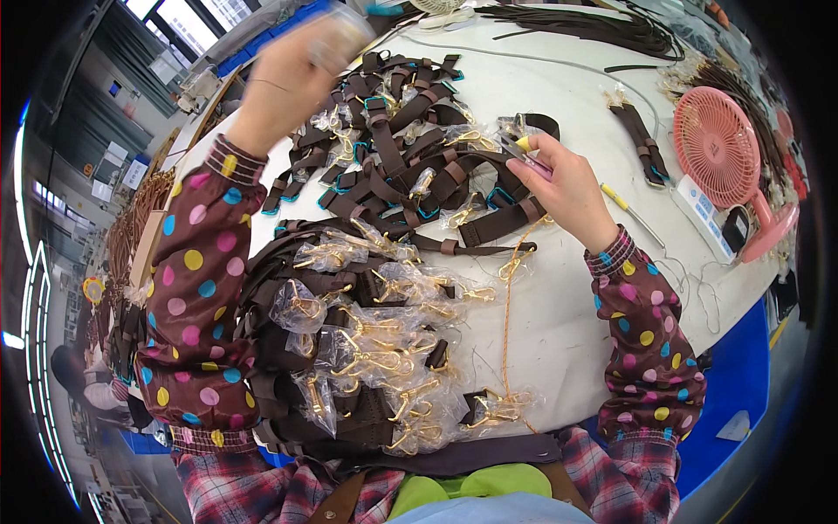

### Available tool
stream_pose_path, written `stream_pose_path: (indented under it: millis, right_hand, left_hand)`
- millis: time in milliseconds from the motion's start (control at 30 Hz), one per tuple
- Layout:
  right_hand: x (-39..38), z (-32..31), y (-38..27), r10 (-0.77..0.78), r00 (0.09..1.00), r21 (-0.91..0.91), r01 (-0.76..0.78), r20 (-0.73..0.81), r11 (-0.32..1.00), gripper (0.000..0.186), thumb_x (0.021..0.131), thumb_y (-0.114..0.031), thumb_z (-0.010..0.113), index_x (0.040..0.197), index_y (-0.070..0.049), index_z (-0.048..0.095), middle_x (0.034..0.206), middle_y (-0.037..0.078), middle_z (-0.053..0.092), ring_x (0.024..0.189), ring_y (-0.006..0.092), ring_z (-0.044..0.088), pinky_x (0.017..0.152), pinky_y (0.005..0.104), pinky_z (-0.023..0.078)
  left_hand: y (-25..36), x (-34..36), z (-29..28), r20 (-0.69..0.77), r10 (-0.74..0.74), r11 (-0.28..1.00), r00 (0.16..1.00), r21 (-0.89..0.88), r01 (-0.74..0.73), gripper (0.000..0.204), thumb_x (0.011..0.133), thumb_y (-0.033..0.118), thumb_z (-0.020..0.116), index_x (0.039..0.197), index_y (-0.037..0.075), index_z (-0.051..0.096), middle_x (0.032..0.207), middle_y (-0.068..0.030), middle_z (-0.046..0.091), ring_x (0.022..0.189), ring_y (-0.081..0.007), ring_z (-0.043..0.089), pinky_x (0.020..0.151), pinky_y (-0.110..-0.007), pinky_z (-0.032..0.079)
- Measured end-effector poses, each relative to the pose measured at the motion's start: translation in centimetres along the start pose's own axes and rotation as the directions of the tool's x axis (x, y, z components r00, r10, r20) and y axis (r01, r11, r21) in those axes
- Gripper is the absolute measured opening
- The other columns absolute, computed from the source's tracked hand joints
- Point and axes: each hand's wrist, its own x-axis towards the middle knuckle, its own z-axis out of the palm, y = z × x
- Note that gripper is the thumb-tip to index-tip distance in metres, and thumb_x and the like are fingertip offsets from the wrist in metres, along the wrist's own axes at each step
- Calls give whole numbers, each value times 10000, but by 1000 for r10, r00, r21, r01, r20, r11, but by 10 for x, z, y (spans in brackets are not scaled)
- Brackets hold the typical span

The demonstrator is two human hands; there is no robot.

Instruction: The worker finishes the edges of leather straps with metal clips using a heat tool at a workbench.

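Just left of right hand (569,188), heaped brown straps (384,144), small tool (534,164) gripped

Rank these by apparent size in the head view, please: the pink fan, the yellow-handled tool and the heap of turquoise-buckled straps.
1. Heap of turquoise-buckled straps, clearly largest
2. Pink fan
3. Yellow-handled tool, slim beside the others
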Motion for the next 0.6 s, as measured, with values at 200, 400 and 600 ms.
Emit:
stream_pose_path:
  millis: [200,400,600]
  right_hand:
    - [-6,4,9,-79,997,-2,79,2,997,246,866,-218,679,968,-20,576,630,79,527,543,147,444,531,276,386]
    - [-9,7,5,-47,993,-37,51,111,998,283,843,-287,677,936,-35,587,719,149,634,661,329,619,587,374,469]
    - [6,4,6,-103,992,-76,108,72,991,365,849,-373,670,949,-33,584,721,154,639,677,336,627,596,379,478]
  left_hand:
    - [26,-73,73,721,-40,998,692,-1,59,248,766,156,683,1001,80,656,927,-103,638,949,-291,590,815,-396,496]
    - [21,-81,89,701,-102,994,706,92,53,231,759,194,675,945,68,618,869,-111,628,908,-307,599,769,-423,499]
    - [5,-50,37,447,-360,807,819,-291,513,357,796,223,754,1035,25,578,884,-78,638,783,-129,584,726,-275,468]
